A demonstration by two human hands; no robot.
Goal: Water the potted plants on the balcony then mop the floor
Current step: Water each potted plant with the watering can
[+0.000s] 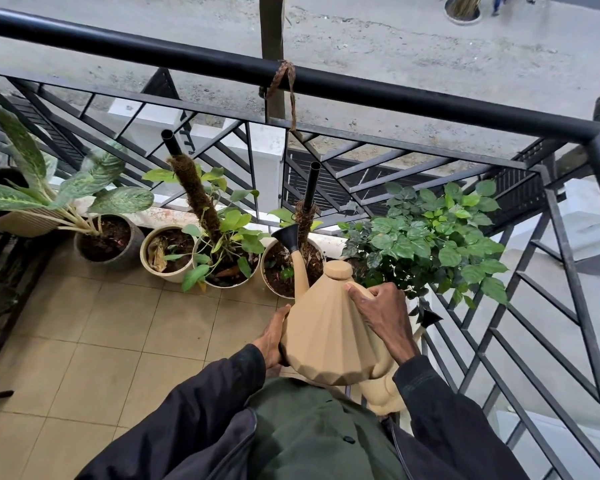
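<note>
I hold a tan faceted watering can (326, 337) in both hands. My right hand (381, 317) grips its handle near the lid, and my left hand (272, 336) supports its left side. The can's black funnel-shaped spout (288, 237) reaches over the soil of a white pot with a moss pole (281, 268). Left of it stand a white pot with a leafy climber (226, 261), a small cream pot (167, 254) and a grey pot with a broad-leaved plant (108, 242). A bushy green plant (433, 237) fills the right corner.
A black metal railing (326, 81) runs along the far side and turns down the right side. A second tan watering can (385, 393) stands below my right arm. The floor (101, 341) is beige tile. Dark plants and a stand crowd the left edge.
</note>
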